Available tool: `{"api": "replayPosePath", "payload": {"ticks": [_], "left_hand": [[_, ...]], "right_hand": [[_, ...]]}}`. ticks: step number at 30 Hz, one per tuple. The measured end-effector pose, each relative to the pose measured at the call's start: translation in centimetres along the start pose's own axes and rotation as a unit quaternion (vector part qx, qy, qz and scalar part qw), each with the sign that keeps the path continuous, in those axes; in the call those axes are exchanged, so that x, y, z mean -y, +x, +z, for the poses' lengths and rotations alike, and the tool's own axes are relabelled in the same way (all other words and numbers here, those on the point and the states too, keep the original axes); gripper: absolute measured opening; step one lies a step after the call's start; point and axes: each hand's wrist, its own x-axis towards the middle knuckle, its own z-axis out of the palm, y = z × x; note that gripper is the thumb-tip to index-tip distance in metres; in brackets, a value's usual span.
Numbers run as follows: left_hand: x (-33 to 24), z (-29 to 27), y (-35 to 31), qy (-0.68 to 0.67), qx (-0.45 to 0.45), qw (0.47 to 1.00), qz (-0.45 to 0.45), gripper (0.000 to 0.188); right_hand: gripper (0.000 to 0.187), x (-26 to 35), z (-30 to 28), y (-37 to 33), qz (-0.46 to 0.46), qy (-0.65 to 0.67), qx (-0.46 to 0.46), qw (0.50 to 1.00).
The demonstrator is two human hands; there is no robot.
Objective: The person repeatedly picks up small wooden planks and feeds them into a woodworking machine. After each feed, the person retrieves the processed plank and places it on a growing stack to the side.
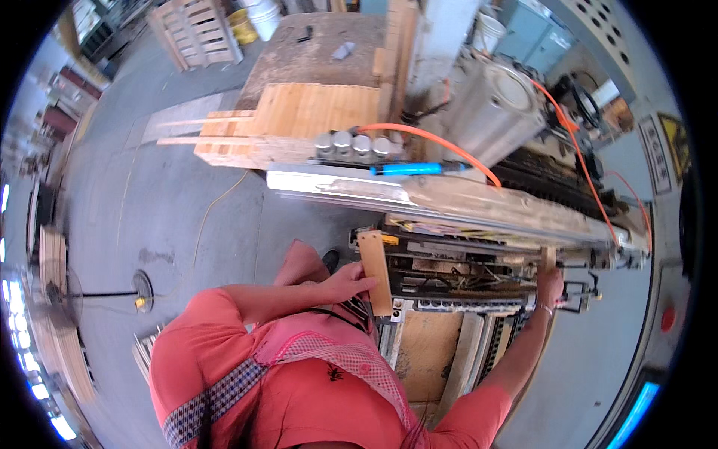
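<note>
My left hand (350, 283) is closed on the left edge of a short, flat wooden board (376, 271). A few small dark marks show near the board's far end. The board stands over the left end of a long machine bed (464, 278). Farther right, my right hand (550, 287), with a bracelet at the wrist, is closed around a narrow wooden piece (550, 258). Its far end shows above my fingers, near the right end of the machine; the rest is hidden by the hand. Below, a wooden panel (428, 352) lies between rails close to my body.
A long metal beam (449, 198) spans the machine beyond my hands, bearing a blue tube-shaped tool (407, 170) and orange hoses (441, 135). Stacked wooden boards (314, 108) lie on a table behind it. A floor fan (142, 292) stands left; a control panel (668, 322) borders the right.
</note>
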Motion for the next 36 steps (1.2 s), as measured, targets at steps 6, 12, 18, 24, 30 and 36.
{"api": "replayPosePath", "payload": {"ticks": [6,12,18,24,30,36], "left_hand": [[-0.1,-3.9,-2.1,-0.019,-0.092,0.994,0.052,0.035],[-1.2,-18.5,-4.1,0.041,-0.473,0.872,0.122,0.029],[-5.2,-38.4,-1.7,0.195,-0.582,0.785,0.082,0.03],[-7.0,-47.0,5.3,0.172,-0.517,0.836,0.059,0.031],[-6.4,-47.4,9.4,0.249,-0.492,0.834,-0.025,0.034],[-2.9,-51.1,11.0,0.273,-0.475,0.836,-0.036,0.031]], "right_hand": [[0.048,-0.4,0.3,0.1,0.027,-0.005,0.016,0.999],[0.05,-1.0,0.7,0.0,0.033,-0.001,0.02,0.999],[0.05,0.5,-0.2,0.3,0.035,0.0,0.024,0.999],[0.05,-1.4,1.9,1.1,0.011,0.006,0.012,1.0],[0.044,-4.1,4.3,1.3,0.034,0.013,0.033,0.999],[0.033,-5.4,4.9,1.3,-0.002,0.043,0.06,0.997]]}}
